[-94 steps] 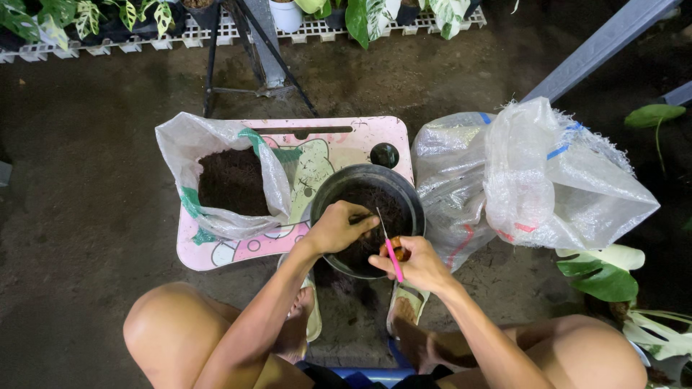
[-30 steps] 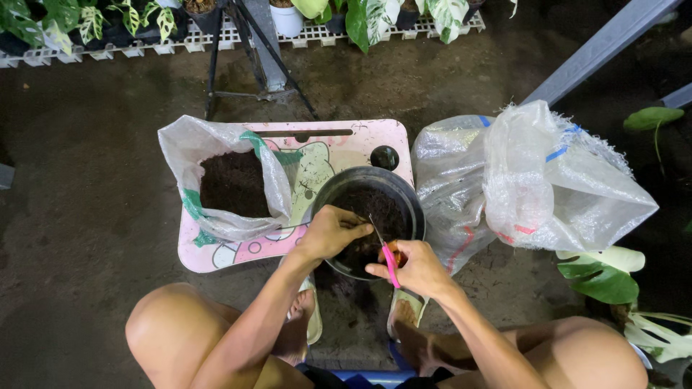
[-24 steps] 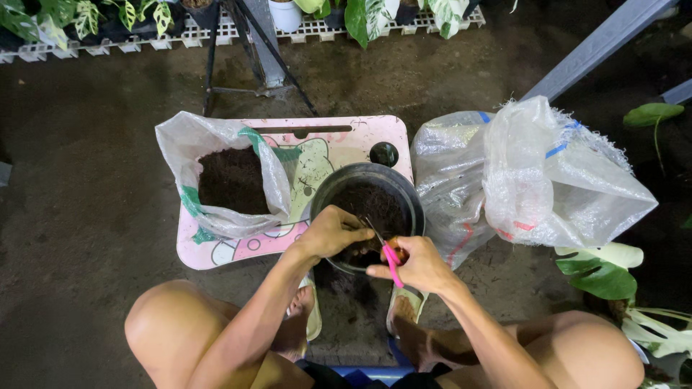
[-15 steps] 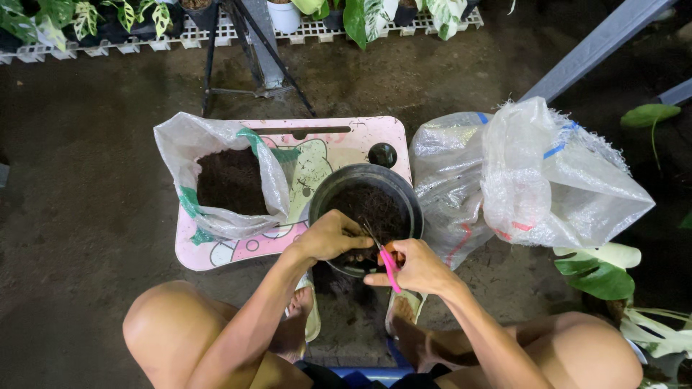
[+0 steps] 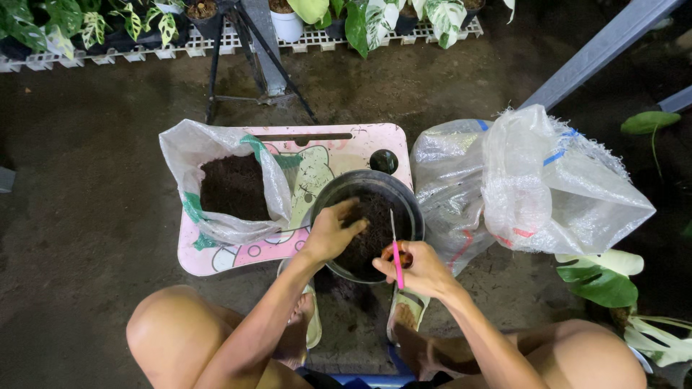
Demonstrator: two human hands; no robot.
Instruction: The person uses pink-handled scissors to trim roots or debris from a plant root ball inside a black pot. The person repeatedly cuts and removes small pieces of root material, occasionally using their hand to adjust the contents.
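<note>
A black round pot (image 5: pixel 407 205) holding dark soil rests on the near right corner of a pink low table (image 5: pixel 328 140). My left hand (image 5: pixel 333 232) reaches into the pot, fingers pressing on the soil. My right hand (image 5: pixel 418 266) hovers at the pot's near rim, gripping pink-handled scissors (image 5: pixel 396 253) whose blades point up over the soil. My knees and sandalled feet frame the lower part of the view.
An open clear bag of dark soil (image 5: pixel 227 184) sits on the table's left half. A large crumpled plastic sack (image 5: pixel 533 184) lies right of the pot. Big variegated leaves (image 5: pixel 602 277) lie at right. A tripod (image 5: pixel 249 54) and a rack of potted plants (image 5: pixel 173 21) stand beyond.
My left hand has shifted slightly and its fingers have spread onto the soil. My right hand with the scissors has stayed at the near rim, barely moving.
</note>
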